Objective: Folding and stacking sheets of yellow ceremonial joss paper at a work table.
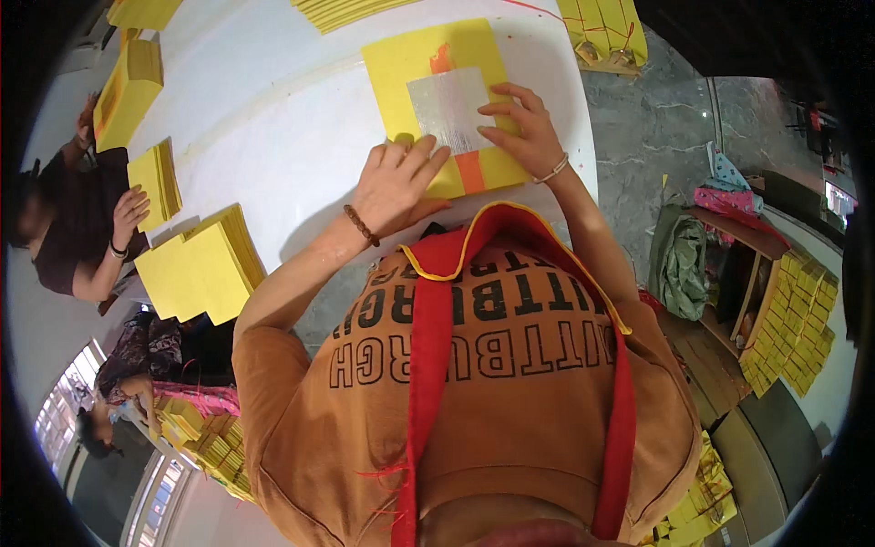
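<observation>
On the white table in front of me lies a square yellow paper sheet or stack (pixel 392 73), slightly turned. A silver foil square (pixel 447 109) sits at its middle, and an orange band (pixel 471 171) shows above and below the foil. My left hand (pixel 396 187) rests on the lower left of the yellow paper, fingertips near the foil's lower corner and thumb by the near edge. My right hand (pixel 524 132) has its fingers spread at the foil's right edge, some touching it. Neither hand grips anything that I can see.
Yellow paper stacks stand along the table's left side (pixel 205 264) and far edge (pixel 351 11). A co-worker (pixel 68 210) handles stacks at the left; another person (pixel 128 383) is farther back. Bundled yellow packets (pixel 793 319) and a grey-green bag (pixel 679 264) are at the right.
</observation>
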Action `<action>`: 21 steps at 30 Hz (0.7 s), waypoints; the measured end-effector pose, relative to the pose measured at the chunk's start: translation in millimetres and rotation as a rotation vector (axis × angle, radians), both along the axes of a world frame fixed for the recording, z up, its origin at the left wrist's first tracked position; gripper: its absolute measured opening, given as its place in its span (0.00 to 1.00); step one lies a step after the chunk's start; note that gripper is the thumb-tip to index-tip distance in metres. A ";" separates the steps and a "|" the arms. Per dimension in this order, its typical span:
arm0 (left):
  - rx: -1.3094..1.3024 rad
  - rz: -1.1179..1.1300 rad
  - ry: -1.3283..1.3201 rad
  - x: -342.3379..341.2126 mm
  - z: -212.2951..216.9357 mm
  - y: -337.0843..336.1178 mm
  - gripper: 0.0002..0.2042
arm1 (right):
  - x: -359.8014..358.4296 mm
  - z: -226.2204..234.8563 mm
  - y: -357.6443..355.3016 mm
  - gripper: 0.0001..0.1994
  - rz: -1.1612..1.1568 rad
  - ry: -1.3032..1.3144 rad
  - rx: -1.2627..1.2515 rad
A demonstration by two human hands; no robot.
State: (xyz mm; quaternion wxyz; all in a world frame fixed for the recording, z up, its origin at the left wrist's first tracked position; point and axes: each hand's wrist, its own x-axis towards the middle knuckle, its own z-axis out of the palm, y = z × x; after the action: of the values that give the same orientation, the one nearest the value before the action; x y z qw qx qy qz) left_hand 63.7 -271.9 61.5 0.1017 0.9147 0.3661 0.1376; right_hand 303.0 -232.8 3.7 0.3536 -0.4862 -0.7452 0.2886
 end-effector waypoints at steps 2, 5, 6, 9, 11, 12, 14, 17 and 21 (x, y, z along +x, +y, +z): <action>0.017 -0.004 -0.021 0.1 -2.3 -1.9 0.27 | 0.6 -9.7 1.5 0.10 0.008 0.096 -0.045; 0.032 -0.046 -0.096 -1.6 -5.7 -3.4 0.21 | 6.3 -15.4 1.4 0.08 0.023 0.306 -0.212; 0.027 -0.080 -0.151 -2.8 -6.8 -2.7 0.17 | 7.7 -15.1 1.3 0.09 0.036 0.420 -0.334; -0.221 0.012 -0.351 -4.5 -6.5 4.9 0.09 | 8.9 -10.1 0.2 0.16 0.029 0.510 -0.380; -0.353 0.081 -0.400 -4.1 -2.1 7.1 0.08 | 10.3 -13.1 0.9 0.17 0.036 0.511 -0.372; -0.485 0.152 -0.448 -3.8 -0.4 7.9 0.07 | 10.8 -14.2 0.7 0.19 0.043 0.510 -0.364; -0.576 0.198 -0.445 -3.9 0.6 9.1 0.07 | 10.3 -13.1 0.4 0.19 0.032 0.537 -0.384; -0.765 0.287 -0.448 -4.7 1.5 11.2 0.07 | 8.3 -12.0 0.5 0.19 0.022 0.562 -0.391; -0.978 0.347 -0.487 -7.3 -5.3 16.1 0.07 | 8.7 -15.1 1.6 0.19 0.003 0.517 -0.373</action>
State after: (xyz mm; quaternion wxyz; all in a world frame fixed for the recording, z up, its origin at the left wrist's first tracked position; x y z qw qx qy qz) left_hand 56.4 -255.8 56.1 0.5705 0.6296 0.4980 0.1738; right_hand 311.8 -231.2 -11.4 0.4357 -0.4521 -0.5657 0.5346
